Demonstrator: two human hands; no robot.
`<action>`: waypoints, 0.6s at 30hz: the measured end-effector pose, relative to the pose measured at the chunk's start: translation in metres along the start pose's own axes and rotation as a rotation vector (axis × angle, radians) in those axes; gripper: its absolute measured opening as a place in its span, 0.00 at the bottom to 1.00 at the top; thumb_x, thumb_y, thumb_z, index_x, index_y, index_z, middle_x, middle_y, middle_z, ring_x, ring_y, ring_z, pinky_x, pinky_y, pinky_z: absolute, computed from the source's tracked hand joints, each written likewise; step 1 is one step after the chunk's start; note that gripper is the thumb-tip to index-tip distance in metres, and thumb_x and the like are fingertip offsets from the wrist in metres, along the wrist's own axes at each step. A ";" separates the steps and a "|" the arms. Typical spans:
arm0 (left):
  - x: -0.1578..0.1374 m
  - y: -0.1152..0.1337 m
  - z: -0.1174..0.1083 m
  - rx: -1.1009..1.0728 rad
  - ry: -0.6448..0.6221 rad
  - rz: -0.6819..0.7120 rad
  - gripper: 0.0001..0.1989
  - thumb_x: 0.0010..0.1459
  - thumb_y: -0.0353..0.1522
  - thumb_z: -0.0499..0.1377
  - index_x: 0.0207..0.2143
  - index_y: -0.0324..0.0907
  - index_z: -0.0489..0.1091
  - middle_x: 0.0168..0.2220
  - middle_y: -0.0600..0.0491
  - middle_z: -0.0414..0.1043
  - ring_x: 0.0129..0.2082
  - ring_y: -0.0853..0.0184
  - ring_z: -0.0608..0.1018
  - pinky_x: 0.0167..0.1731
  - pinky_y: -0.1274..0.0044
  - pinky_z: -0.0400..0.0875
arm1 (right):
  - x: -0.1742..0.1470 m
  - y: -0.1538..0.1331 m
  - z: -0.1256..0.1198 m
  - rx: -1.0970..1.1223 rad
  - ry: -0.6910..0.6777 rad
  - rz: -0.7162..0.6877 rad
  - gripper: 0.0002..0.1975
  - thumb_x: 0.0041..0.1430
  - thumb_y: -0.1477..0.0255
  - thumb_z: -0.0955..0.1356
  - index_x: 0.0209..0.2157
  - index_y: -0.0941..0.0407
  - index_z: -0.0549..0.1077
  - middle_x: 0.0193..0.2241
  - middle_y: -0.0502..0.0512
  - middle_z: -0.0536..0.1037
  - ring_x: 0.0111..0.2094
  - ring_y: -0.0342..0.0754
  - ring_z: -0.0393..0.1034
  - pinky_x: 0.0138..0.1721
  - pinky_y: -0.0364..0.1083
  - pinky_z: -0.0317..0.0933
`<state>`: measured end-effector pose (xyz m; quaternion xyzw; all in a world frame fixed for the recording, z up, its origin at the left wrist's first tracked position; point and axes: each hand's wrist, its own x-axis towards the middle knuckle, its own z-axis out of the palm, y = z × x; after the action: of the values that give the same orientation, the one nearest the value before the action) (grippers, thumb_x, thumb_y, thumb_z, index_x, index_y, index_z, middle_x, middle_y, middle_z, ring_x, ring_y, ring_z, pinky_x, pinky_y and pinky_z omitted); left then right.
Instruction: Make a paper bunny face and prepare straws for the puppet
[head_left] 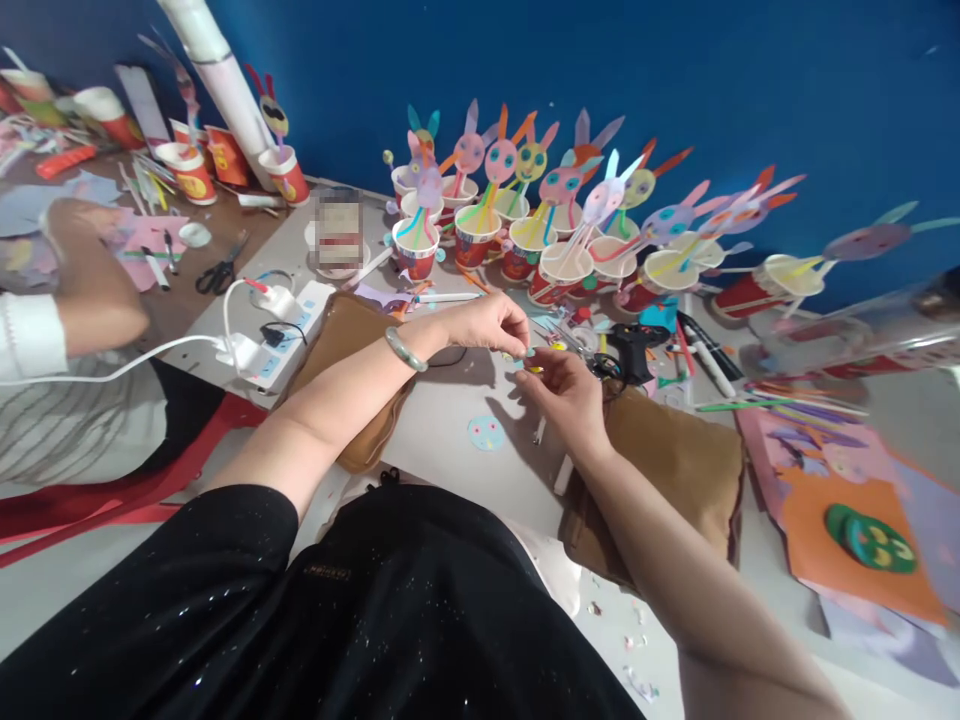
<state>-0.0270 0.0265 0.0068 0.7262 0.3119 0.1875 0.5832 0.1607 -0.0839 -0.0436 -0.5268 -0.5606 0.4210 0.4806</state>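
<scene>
My left hand (491, 325), below a wrist with a bangle (406, 350), is closed in a pinch above the table. Close by on the right, my right hand (564, 392) is pinched too, its fingertips almost meeting those of the left. Between the fingertips is a small light-blue piece (519, 364), possibly paper, with a bit of yellow showing near the right fingers. Below the hands a light-blue paper disc (486, 433) with small coloured marks like a face lies flat on the table. The fingers partly hide what they hold.
Paper cups (477, 240) with paper rabbit heads on sticks stand along the blue wall. Brown cushions (667, 470) flank the work spot. A power strip (292, 335) with white cables lies left, near scissors (221, 268) and another person's arm (94, 275). Orange paper (832, 540) lies right.
</scene>
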 end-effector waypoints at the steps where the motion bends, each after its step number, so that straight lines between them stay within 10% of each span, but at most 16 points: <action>1: 0.000 -0.001 0.002 -0.013 0.008 -0.007 0.04 0.48 0.27 0.68 0.28 0.34 0.77 0.22 0.55 0.73 0.23 0.75 0.69 0.26 0.79 0.62 | 0.003 0.003 0.002 0.048 -0.002 0.036 0.28 0.49 0.53 0.80 0.46 0.55 0.76 0.39 0.56 0.83 0.27 0.45 0.76 0.27 0.47 0.74; 18: 0.008 -0.012 0.013 -0.122 -0.098 -0.015 0.05 0.50 0.28 0.69 0.28 0.36 0.77 0.24 0.55 0.75 0.23 0.76 0.72 0.26 0.80 0.64 | -0.003 0.003 0.004 0.089 -0.078 0.104 0.24 0.54 0.47 0.76 0.35 0.55 0.79 0.23 0.51 0.80 0.18 0.41 0.66 0.20 0.43 0.62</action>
<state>-0.0158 0.0239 -0.0083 0.6954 0.2763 0.1657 0.6424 0.1570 -0.0860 -0.0477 -0.5165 -0.5313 0.4903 0.4588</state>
